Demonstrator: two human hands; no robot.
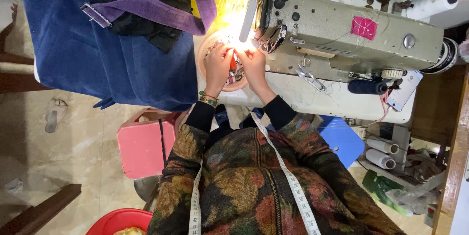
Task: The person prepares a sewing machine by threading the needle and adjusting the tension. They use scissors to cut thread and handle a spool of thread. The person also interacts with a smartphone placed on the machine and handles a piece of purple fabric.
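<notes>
Both hands are raised over a round pink tray (204,52) of small bits, under a bright lamp (247,20) at the left end of a grey-green sewing machine (351,32). My left hand (217,66), with beaded bracelets at the wrist, and my right hand (254,64) meet with fingers pinched around a small red object (232,63). The glare hides what exactly the fingertips do. A white measuring tape (293,181) hangs round my neck over a patterned jacket.
A big blue cloth (97,54) with a purple strap (161,12) lies left of the tray. Thread snips (310,76) and a dark spool (366,87) sit on the white machine table. Below are a pink stool (141,147), a blue stool (342,137) and a red basin (119,219).
</notes>
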